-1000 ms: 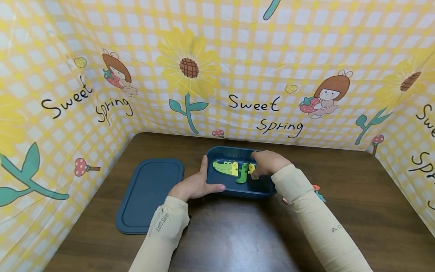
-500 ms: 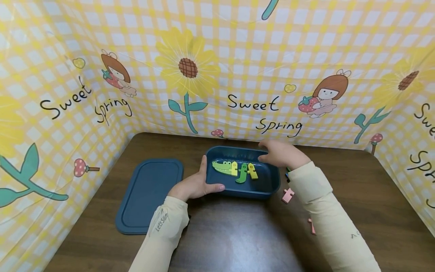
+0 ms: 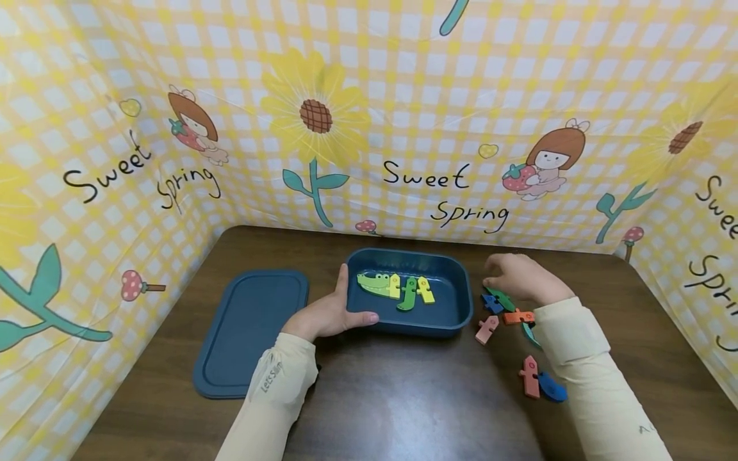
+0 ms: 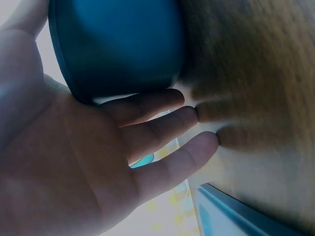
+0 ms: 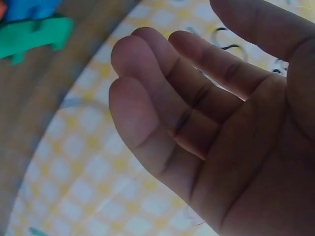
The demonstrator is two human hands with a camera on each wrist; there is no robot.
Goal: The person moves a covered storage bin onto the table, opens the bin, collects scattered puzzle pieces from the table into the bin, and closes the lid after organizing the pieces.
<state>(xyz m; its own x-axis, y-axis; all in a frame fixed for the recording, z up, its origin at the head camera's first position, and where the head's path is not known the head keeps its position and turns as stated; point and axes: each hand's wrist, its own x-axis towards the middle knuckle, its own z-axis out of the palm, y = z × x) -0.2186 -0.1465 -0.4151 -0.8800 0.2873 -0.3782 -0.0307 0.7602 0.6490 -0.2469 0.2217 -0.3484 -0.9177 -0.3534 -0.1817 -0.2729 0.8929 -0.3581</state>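
The right hand has moved away from the back right of the box and is now to its right, near the loose pieces. Its fingers are loosely bent and hold nothing. The left hand touches the box's left end, thumb and fingers spread wide. In the box, toward its left, lie the crocodile head, a yellow piece, a green piece and an amber piece. Right of the box lie an orange piece, a pink piece and others; nearer the person, a red piece sits just beside a blue piece. Left of the box, the lid lies on the surface.
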